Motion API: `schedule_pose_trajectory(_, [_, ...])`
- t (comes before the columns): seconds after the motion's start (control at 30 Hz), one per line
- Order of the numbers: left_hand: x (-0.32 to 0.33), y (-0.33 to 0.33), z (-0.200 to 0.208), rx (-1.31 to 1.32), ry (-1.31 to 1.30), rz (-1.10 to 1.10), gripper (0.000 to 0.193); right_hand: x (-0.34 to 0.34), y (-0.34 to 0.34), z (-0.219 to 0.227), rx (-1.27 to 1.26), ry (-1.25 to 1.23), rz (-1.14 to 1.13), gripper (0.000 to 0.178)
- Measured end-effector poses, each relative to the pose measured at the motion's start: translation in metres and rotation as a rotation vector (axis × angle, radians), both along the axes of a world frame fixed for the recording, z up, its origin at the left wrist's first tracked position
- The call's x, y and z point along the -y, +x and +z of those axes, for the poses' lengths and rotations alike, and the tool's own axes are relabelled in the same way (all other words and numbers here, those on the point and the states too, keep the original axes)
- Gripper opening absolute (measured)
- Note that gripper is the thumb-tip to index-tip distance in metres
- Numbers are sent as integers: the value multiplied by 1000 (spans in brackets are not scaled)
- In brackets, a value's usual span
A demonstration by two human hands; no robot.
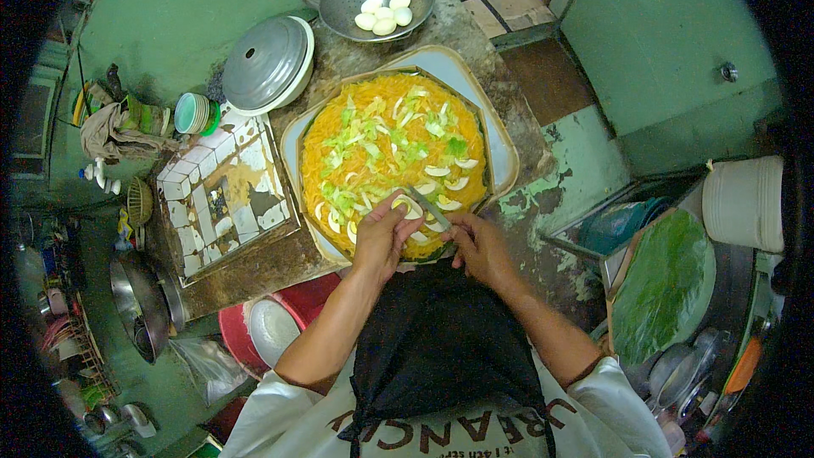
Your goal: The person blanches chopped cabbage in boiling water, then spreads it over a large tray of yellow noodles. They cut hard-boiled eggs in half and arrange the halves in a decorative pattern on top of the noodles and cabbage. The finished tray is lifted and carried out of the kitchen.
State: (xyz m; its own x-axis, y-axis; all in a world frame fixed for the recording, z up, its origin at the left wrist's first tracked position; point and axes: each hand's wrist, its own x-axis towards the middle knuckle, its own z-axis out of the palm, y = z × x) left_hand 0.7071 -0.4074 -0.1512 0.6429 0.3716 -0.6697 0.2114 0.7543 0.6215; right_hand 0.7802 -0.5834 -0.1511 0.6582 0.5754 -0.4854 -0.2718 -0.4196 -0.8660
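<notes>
Over the near edge of a big round platter of orange noodles (373, 144), both my hands work close together. My left hand (380, 236) pinches a cut boiled egg (407, 207) between thumb and fingers. In my right hand (479, 244) is a knife (431, 209), its blade slanting against the egg. Shredded pale green cabbage is scattered over the noodles. Egg slices (459, 184) lie along the near right side, and several more sit at the near left rim. Beneath the platter is a pale blue tray (502, 153) with a tan rim.
Whole peeled eggs (384, 15) rest in a metal colander (339, 4) at the far end of the worn counter. A lidded pot (267, 64) and stacked green bowls (195, 113) stand left, beyond the tiled sink (195, 195). A banana leaf (666, 284) lies at right.
</notes>
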Motion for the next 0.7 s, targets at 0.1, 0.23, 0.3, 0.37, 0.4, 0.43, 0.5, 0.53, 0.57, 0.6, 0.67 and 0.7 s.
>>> schedule_pose_trajectory(0.1, [-3, 0, 1, 33, 2, -7, 36, -1, -7, 20, -236, -8, -37, 25])
schedule_pose_trajectory(0.23, [-4, -15, 7, 24, 4, -33, 35, 8, -41, 21, 125, 107, 84, 24])
schedule_pose_trajectory(0.3, [-5, -24, 9, 17, -31, -39, 34, 8, -51, 6, 178, 99, 45, 22])
schedule_pose_trajectory(0.37, [-7, -31, 9, 21, -89, -19, 34, 6, -58, -8, 247, 92, 34, 21])
schedule_pose_trajectory(0.4, [-10, -33, 8, 1, -66, -35, 35, 3, -59, -12, 306, 83, 38, 20])
schedule_pose_trajectory(0.43, [-15, -33, 7, 3, -61, -46, 35, 0, -59, -14, 300, 17, 47, 20])
schedule_pose_trajectory(0.5, [-21, -30, 4, -1, -26, -67, 35, -8, -55, -12, 209, 31, -4, 19])
schedule_pose_trajectory(0.53, [-23, -28, 3, -7, 3, -78, 35, -13, -53, -8, 71, 1, -26, 19])
schedule_pose_trajectory(0.57, [-25, -26, 2, -13, 32, -88, 35, -17, -51, -3, 7, 20, -74, 20])
schedule_pose_trajectory(0.6, [-27, -24, 1, 8, 24, -95, 34, -21, -49, 2, -117, 30, -124, 20])
schedule_pose_trajectory(0.67, [-30, -22, 1, 51, 8, -110, 33, -24, -55, 11, -223, 70, -168, 22])
schedule_pose_trajectory(0.7, [-30, -23, 2, 26, 32, -114, 33, -22, -63, 14, -209, 97, -157, 22])
